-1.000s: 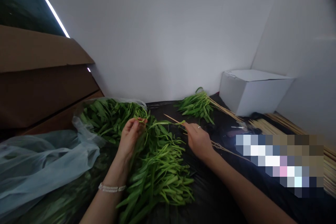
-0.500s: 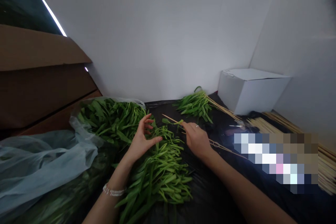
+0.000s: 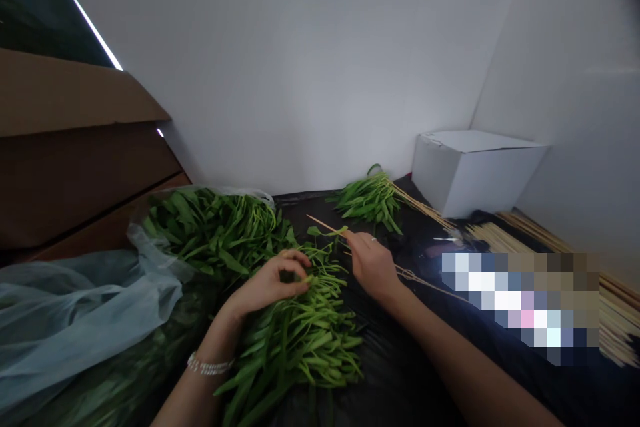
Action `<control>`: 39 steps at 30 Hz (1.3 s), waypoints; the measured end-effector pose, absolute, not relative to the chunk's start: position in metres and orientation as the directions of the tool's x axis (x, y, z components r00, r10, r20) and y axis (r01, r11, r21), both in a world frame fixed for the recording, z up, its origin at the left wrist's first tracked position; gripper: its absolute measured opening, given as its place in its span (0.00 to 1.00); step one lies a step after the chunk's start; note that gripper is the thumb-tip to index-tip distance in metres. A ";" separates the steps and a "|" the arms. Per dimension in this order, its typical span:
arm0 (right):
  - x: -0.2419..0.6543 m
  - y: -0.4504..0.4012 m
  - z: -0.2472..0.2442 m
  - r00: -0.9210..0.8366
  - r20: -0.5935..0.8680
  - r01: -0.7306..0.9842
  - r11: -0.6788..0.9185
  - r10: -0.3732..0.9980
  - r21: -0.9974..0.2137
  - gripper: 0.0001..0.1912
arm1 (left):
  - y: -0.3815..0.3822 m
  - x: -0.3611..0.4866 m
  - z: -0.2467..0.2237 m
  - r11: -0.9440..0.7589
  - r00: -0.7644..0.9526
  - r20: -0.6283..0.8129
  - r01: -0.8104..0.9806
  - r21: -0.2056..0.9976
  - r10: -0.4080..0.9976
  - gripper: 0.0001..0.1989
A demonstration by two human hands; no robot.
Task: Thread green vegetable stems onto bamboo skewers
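A pile of long green leafy stems [image 3: 320, 333] lies on the black sheet at the centre. My left hand [image 3: 280, 277] reaches over the upper part of this pile, its thumb and fingers curled together around the tip of a stem. My right hand [image 3: 373, 263] is closed on a thin wooden skewer [image 3: 323, 221], which points up and to the left. A small green leaf piece sits by the skewer at my right fingertips. Other skewers [image 3: 425, 281] run out below and to the right of my right hand.
Leaves [image 3: 215, 227] fill a clear plastic bag [image 3: 140, 233] at the left, near a cardboard box [image 3: 75, 93]. Skewered greens [image 3: 370, 197] lie at the back. A white box [image 3: 475, 173] and bundled sticks [image 3: 505, 240] stand and lie at the right.
My left hand has moved down onto the pile, and its spread fingers have closed around a stem. My right hand keeps its hold on the skewer. The view has shifted slightly.
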State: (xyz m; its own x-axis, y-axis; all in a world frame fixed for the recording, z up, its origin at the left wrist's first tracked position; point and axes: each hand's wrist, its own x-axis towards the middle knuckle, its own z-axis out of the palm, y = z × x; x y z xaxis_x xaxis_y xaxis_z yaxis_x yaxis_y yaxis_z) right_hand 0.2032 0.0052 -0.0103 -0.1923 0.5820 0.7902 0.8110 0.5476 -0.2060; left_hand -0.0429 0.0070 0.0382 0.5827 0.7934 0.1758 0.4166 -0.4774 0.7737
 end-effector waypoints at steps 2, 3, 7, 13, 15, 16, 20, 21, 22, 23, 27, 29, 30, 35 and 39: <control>0.203 0.004 -0.009 -0.172 0.812 0.793 0.567 0.558 -0.223 0.18 | 0.012 -0.047 0.038 -0.412 0.356 0.309 0.261 0.873 0.882 0.10; 0.202 0.003 -0.008 -0.166 0.820 0.784 0.578 0.548 -0.228 0.18 | 0.015 -0.048 0.038 -0.385 0.204 0.352 0.158 0.909 0.914 0.12; 0.197 -0.004 -0.004 -0.214 0.813 0.768 0.607 0.541 -0.202 0.15 | 0.024 -0.052 0.037 -0.308 -0.153 0.281 -0.195 0.931 0.947 0.20; 0.190 -0.011 -0.006 -0.354 0.782 0.763 0.642 0.513 -0.075 0.15 | 0.022 -0.045 0.034 -0.049 0.008 0.055 -0.311 0.949 0.998 0.25; 0.189 -0.011 -0.007 -0.366 0.781 0.769 0.638 0.505 -0.052 0.16 | 0.021 -0.044 0.032 -0.024 0.007 0.027 -0.299 0.954 1.000 0.24; 0.189 -0.011 -0.008 -0.366 0.781 0.772 0.633 0.506 -0.048 0.17 | 0.021 -0.044 0.030 -0.016 0.000 0.017 -0.296 0.955 1.000 0.23; 0.189 -0.011 -0.008 -0.359 0.781 0.786 0.617 0.511 -0.043 0.17 | 0.022 -0.044 0.027 -0.016 -0.027 0.009 -0.286 0.958 1.000 0.19; 0.189 -0.011 -0.009 -0.362 0.780 0.785 0.618 0.510 -0.040 0.17 | 0.022 -0.043 0.026 -0.020 -0.033 0.011 -0.282 0.959 0.999 0.19; 0.189 -0.011 -0.009 -0.364 0.781 0.784 0.620 0.507 -0.036 0.17 | 0.022 -0.042 0.026 -0.023 -0.038 0.013 -0.278 0.960 0.999 0.19; 0.189 -0.011 -0.009 -0.366 0.783 0.782 0.622 0.503 -0.034 0.17 | 0.021 -0.041 0.027 -0.027 -0.041 0.016 -0.274 0.961 0.999 0.19; 0.189 -0.011 -0.009 -0.360 0.783 0.783 0.621 0.507 -0.042 0.17 | 0.019 -0.038 0.028 -0.018 -0.028 0.011 -0.262 0.965 1.000 0.19; 0.189 -0.011 -0.009 -0.363 0.773 0.785 0.618 0.520 -0.047 0.17 | 0.019 -0.038 0.028 -0.018 -0.027 0.011 -0.261 0.965 1.000 0.19; 0.189 -0.011 -0.009 -0.364 0.768 0.787 0.615 0.526 -0.048 0.17 | 0.020 -0.039 0.027 -0.024 -0.029 0.017 -0.257 0.966 0.999 0.19; 0.189 -0.011 -0.009 -0.365 0.767 0.794 0.607 0.527 -0.039 0.17 | 0.023 -0.041 0.023 -0.045 -0.032 0.039 -0.236 0.971 0.999 0.17; 0.189 -0.011 -0.008 -0.360 0.772 0.792 0.609 0.524 -0.044 0.17 | 0.022 -0.040 0.024 -0.034 -0.052 0.022 -0.241 0.970 0.998 0.19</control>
State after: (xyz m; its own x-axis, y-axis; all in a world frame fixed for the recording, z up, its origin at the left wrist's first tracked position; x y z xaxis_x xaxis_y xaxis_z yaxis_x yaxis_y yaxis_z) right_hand 0.1890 -0.0115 -0.0083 -0.3603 0.5237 0.7720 0.7919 0.6090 -0.0435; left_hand -0.0401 0.0219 0.0241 -0.0524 0.9984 0.0224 -0.2413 -0.0344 0.9698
